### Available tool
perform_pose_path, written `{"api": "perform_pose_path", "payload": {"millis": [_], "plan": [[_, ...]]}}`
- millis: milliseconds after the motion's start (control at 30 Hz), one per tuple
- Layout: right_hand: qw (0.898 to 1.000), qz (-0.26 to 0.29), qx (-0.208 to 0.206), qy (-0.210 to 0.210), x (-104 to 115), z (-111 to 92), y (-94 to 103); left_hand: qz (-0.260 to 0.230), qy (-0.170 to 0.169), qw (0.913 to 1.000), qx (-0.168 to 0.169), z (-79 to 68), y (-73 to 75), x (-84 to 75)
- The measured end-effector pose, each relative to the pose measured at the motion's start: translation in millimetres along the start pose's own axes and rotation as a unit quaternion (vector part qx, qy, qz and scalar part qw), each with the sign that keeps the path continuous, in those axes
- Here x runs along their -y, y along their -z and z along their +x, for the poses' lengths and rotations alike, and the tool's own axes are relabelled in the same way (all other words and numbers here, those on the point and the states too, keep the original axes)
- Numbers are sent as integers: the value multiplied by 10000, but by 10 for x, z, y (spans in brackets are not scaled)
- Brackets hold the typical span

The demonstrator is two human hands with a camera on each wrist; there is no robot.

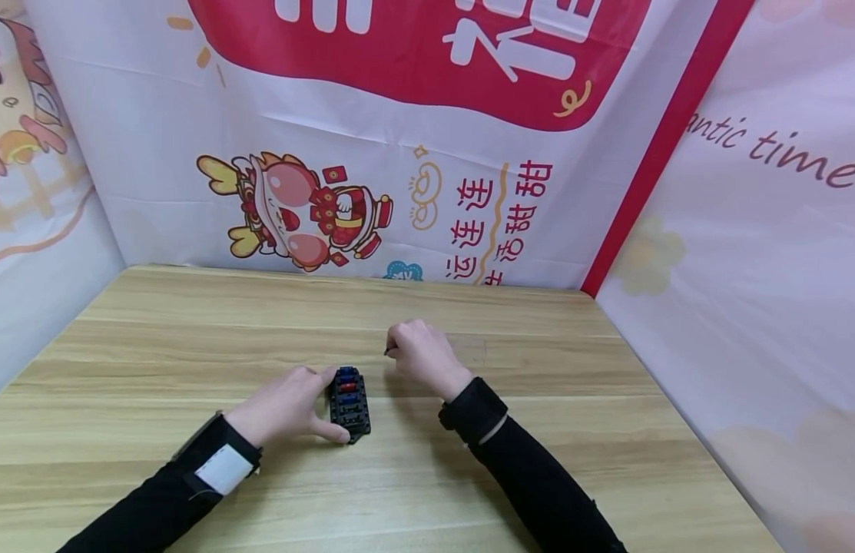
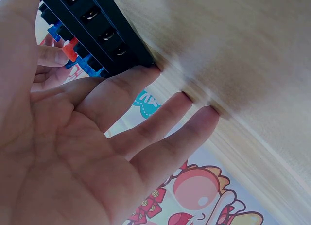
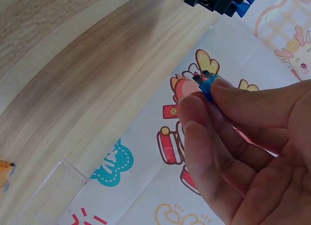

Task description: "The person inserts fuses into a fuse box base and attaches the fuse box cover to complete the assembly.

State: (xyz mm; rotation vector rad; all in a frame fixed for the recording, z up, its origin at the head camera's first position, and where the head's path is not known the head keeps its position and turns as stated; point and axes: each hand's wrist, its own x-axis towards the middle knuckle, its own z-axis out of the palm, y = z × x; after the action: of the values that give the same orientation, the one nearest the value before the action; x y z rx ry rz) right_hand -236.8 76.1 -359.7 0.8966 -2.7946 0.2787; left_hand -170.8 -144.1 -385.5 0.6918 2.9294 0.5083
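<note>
R hand pinches blue fuse, 2 o'clock of fuse box; L hand grips box. Loose pinch cd drop fuse.

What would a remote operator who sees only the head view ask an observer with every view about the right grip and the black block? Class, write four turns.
Operator: On my head view, what the right grip pinches is unclear. What is it?
Observer: A translucent blue piece with two dark prongs, in the right wrist view.
Operator: And the black block's side facing the left palm?
Observer: The left wrist view shows a row of slots there, with something shiny inside.
</note>
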Motion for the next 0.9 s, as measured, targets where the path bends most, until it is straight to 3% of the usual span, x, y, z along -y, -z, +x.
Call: {"api": "perform_pose_path", "payload": {"millis": [300, 900], "plan": [[9995, -128, 37, 281, 30, -18, 9, 148, -237, 9994, -203, 4, -12, 15], [9931, 373, 229, 1092, 157, -51, 140, 52, -306, 9992, -257, 13, -19, 28]]}}
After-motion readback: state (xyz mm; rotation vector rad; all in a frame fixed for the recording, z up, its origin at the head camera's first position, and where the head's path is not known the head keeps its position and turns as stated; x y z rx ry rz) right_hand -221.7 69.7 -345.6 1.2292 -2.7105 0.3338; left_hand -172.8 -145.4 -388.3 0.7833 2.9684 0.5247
